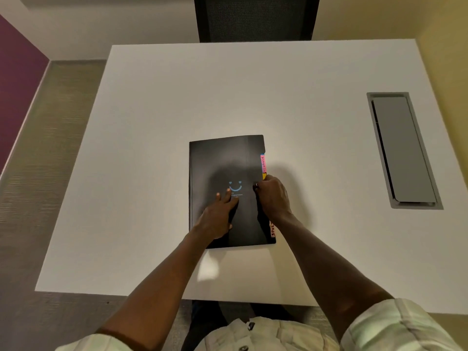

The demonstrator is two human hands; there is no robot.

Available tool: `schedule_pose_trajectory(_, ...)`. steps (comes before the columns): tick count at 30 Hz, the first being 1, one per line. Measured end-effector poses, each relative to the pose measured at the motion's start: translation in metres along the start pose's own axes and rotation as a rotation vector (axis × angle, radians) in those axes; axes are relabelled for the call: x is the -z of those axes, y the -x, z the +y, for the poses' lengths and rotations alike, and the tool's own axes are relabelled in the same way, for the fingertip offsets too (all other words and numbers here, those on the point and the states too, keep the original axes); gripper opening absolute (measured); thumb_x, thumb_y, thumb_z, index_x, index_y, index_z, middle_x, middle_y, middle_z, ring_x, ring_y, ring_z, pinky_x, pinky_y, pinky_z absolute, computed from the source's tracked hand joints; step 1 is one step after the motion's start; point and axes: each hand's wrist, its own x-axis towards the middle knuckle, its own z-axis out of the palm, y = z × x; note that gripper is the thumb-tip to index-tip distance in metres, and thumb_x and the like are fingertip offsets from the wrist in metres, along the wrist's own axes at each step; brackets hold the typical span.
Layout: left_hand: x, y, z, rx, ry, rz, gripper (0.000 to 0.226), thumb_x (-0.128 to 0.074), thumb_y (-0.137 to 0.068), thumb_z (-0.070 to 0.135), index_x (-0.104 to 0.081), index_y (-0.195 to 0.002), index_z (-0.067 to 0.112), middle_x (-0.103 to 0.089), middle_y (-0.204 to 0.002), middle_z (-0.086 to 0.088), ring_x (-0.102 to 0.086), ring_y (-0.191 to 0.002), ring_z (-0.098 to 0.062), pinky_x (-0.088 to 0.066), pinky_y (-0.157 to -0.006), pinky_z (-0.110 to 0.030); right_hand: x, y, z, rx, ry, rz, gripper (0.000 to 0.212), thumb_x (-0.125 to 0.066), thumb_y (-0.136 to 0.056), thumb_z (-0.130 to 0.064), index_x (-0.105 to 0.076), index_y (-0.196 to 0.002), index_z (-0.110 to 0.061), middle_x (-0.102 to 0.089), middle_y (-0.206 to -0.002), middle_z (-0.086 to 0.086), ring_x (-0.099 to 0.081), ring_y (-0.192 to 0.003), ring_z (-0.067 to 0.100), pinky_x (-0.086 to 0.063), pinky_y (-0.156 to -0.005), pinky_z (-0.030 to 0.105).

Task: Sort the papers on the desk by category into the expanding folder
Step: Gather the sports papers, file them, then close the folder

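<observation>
A black expanding folder (222, 160) lies closed and flat on the white desk (177, 97), near its front middle. A blue smiley mark is printed on its cover. Coloured label tabs (263, 163) stick out along its right edge, pink, yellow and red ones among them. My left hand (217, 214) rests flat on the cover with straight fingers, just below the smiley. My right hand (274, 196) sits at the folder's right edge with curled fingers gripping the cover there. No loose papers show on the desk.
A grey cable hatch (402, 150) is set into the desk at the right. A black mesh chair (255, 19) stands behind the far edge. Carpet and a purple wall lie to the left.
</observation>
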Motion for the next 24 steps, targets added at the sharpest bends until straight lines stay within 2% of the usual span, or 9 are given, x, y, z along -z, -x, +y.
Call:
schedule_pose_trajectory(4, 0.0, -0.001, 0.001, 0.004, 0.007, -0.021, 0.09, -0.07, -0.09, 0.02, -0.01, -0.158, 0.022, 0.005, -0.166, -0.006, -0.001, -0.151, -0.037, -0.033, -0.114, -0.049, 0.001, 0.002, -0.003, 0.104, 0.103, -0.039, 0.022, -0.065, -0.092, -0.021, -0.071, -0.101, -0.003, -0.066, -0.1, 0.015, -0.064, -0.086, 0.024, -0.057, -0.077, 0.034)
schedule_pose_trajectory(10, -0.004, -0.004, -0.003, -0.005, 0.003, -0.018, 0.092, -0.071, -0.088, 0.021, -0.012, -0.158, 0.021, 0.003, -0.166, -0.007, -0.003, -0.151, -0.037, -0.037, -0.111, -0.049, -0.003, 0.012, -0.003, 0.208, 0.264, -0.086, 0.027, -0.071, -0.087, -0.013, -0.068, -0.105, 0.007, -0.064, -0.106, 0.024, -0.064, -0.093, 0.033, -0.058, -0.077, 0.041)
schedule_pose_trajectory(17, -0.002, -0.004, -0.002, -0.001, 0.0, -0.043, 0.092, -0.071, -0.089, 0.021, -0.011, -0.158, 0.021, 0.006, -0.166, -0.006, 0.0, -0.151, -0.037, -0.034, -0.112, -0.051, -0.009, 0.007, -0.005, 0.312, 0.547, -0.207, 0.034, -0.063, -0.093, -0.026, -0.065, -0.119, -0.004, -0.061, -0.112, 0.018, -0.057, -0.107, 0.028, -0.05, -0.096, 0.04)
schedule_pose_trajectory(21, 0.0, -0.005, -0.004, -0.017, -0.016, -0.068, 0.093, -0.071, -0.088, 0.022, -0.009, -0.158, 0.021, 0.009, -0.166, -0.007, 0.002, -0.151, -0.038, -0.034, -0.112, -0.051, -0.009, 0.008, -0.002, 0.332, 0.482, -0.236, 0.033, -0.059, -0.096, -0.021, -0.061, -0.124, -0.003, -0.055, -0.12, 0.018, -0.05, -0.115, 0.03, -0.046, -0.1, 0.041)
schedule_pose_trajectory(24, 0.002, -0.004, -0.005, -0.033, -0.036, -0.075, 0.094, -0.071, -0.088, 0.022, -0.009, -0.158, 0.02, 0.007, -0.165, -0.009, 0.0, -0.151, -0.039, -0.036, -0.111, -0.05, -0.001, 0.0, 0.0, 0.207, 0.254, -0.245, 0.023, -0.053, -0.099, -0.013, -0.065, -0.114, -0.001, -0.053, -0.121, 0.018, -0.052, -0.112, 0.03, -0.049, -0.096, 0.037)
